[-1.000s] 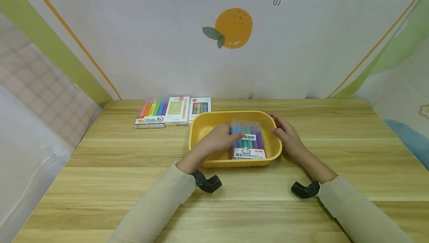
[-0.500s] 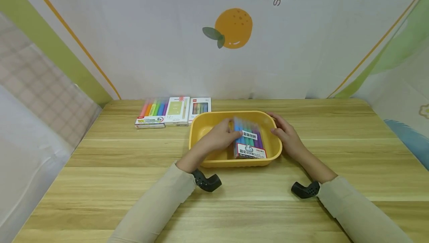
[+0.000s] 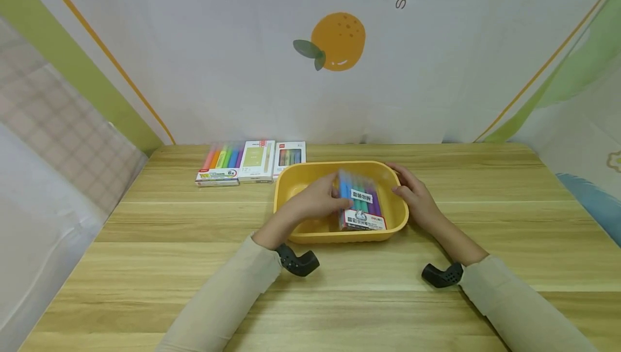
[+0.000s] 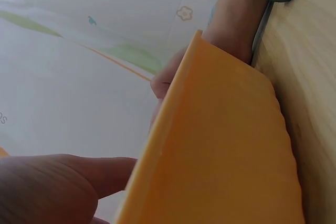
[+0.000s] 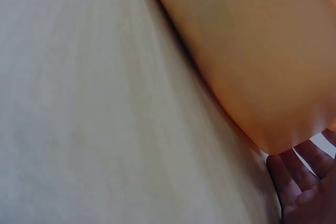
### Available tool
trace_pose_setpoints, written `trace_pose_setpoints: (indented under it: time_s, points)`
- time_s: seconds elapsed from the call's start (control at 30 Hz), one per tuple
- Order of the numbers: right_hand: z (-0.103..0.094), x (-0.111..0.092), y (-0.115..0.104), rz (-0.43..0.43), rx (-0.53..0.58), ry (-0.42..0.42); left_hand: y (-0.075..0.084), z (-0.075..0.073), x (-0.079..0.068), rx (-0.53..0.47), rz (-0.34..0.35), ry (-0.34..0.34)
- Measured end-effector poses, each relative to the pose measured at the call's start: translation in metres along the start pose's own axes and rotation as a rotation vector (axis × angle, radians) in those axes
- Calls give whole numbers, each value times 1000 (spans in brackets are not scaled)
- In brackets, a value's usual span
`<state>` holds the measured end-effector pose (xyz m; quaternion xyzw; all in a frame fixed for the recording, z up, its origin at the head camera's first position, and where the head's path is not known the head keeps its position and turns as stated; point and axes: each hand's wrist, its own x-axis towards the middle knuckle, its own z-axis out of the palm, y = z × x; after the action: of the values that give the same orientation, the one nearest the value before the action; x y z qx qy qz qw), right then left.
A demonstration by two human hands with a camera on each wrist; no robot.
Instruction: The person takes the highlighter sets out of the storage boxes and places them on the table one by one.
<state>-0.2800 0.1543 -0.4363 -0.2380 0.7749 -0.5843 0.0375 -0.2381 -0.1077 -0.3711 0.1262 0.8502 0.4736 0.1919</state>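
In the head view, a clear pack of highlighters (image 3: 361, 206) in blue, green and purple sits inside a yellow plastic basket (image 3: 335, 237). Its left side is raised, so the pack leans. My left hand (image 3: 315, 201) reaches over the basket's front rim and grips the pack's left edge, thumb on top; the other fingers are mostly hidden. At the basket's right end, my right hand (image 3: 417, 198) holds the rim, thumb over it and fingers round the outside. The left wrist view shows my left thumb (image 4: 113, 174) behind the orange-looking basket wall (image 4: 226, 135), which hides the pack.
Left of the basket, along the table's back, lie a pack of colourful highlighters (image 3: 220, 163), a white and green box (image 3: 257, 160) and a smaller white box of pens (image 3: 289, 157). A fabric backdrop with a printed orange (image 3: 338, 42) rises behind the wooden table (image 3: 368, 298).
The highlighter pack in the basket has gone from lying flat to leaning, its left side lifted by my left hand. My left thumb has slid slightly lower. The right hand and basket stay put.
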Motion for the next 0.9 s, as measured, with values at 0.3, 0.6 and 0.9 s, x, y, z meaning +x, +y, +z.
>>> trace_pose_setpoints:
  time_s: [0.3, 0.6, 0.9]
  points:
    - [0, 0, 0, 8, -5, -1, 3, -2, -1, -48, -8, -23]
    - [-1, -1, 0, 0, -1, -9, 4, -3, -3, -6, 3, -9]
    - [-1, 0, 0, -1, -10, -3, 8, -4, -5, 24, 5, 11]
